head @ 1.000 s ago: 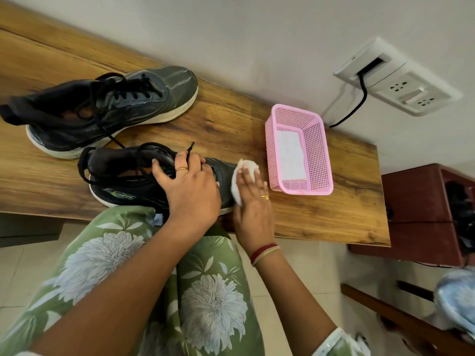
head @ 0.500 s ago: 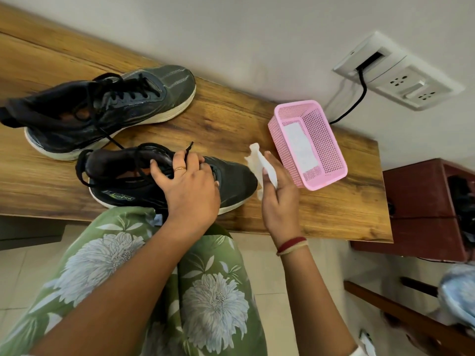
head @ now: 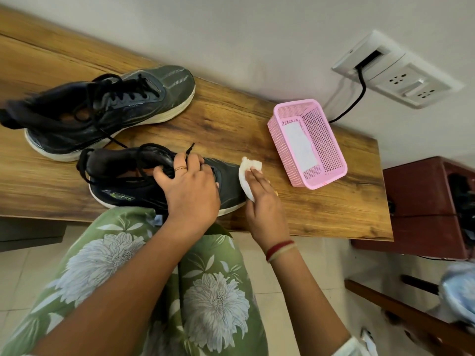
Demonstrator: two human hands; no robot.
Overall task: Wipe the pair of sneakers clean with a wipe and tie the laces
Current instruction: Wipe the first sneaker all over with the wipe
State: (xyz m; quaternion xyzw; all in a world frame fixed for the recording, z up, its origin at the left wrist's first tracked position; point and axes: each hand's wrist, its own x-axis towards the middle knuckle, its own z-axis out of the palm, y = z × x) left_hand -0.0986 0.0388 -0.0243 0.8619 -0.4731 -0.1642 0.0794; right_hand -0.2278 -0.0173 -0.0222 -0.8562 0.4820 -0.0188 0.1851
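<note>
Two dark grey sneakers with white soles lie on the wooden table (head: 321, 217). The near sneaker (head: 115, 181) sits at the table's front edge, laces loose. My left hand (head: 190, 191) grips it over the tongue and laces. My right hand (head: 264, 204) presses a folded white wipe (head: 248, 176) flat against the sneaker's toe, fingers straight. The far sneaker (head: 102, 111) rests behind it to the left, its laces loose and one end trailing over the wood.
A pink mesh basket (head: 326, 150) with a white sheet inside stands right of the toe, near the wall. A wall socket (head: 395, 70) with a black cable hangs behind. A dark red cabinet (head: 421, 201) stands to the right. My green floral-clad lap is below.
My right hand, which had lifted the wipe off the shoe half a second ago, has brought it back down onto the toe. The left hand keeps its hold.
</note>
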